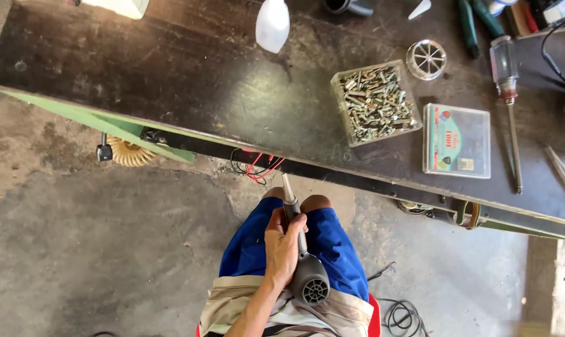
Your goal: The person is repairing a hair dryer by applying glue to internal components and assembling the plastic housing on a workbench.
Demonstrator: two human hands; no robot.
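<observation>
Because the person sits with knees just below the edge of the dark surface (189, 81), the grey blower tool (302, 265) rests over the lap in blue shorts (338, 249), its narrow nozzle aimed up at the red and black wires (257, 167) hanging under that edge. One hand (282, 246) has its fingers (293, 226) clenched round the tool's barrel, the vented rear end showing below; which hand it is seems the left, judging by the forearm's side. The other hand is out of view. Beyond the edge sit a clear box of screws (375, 103), a flat lidded case (457, 140) and a screwdriver (507, 93). Things under the surface are half hidden.
</observation>
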